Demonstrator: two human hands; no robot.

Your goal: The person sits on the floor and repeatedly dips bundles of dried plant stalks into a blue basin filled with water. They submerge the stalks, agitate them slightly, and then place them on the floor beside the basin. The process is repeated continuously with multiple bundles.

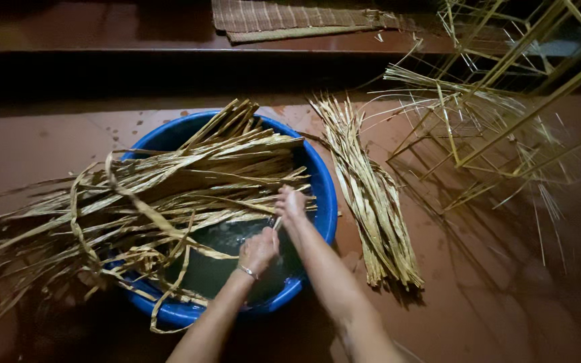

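Note:
A round blue basin [323, 185] holds dark water and a thick bundle of long dry leaf strips [169, 181] that lies across it and spills out to the left. My left hand [258, 250], with a thin bangle at the wrist, is closed over the water at the basin's near side. My right hand [290, 203] is closed a little farther back. A single pale strip [276, 224] runs between the two hands, held by both.
A separate heap of strips [371, 202] lies on the reddish-brown floor right of the basin. A yellow metal frame [506, 101] with loose strips stands at the upper right. A woven mat [290, 19] lies on the raised step at the back.

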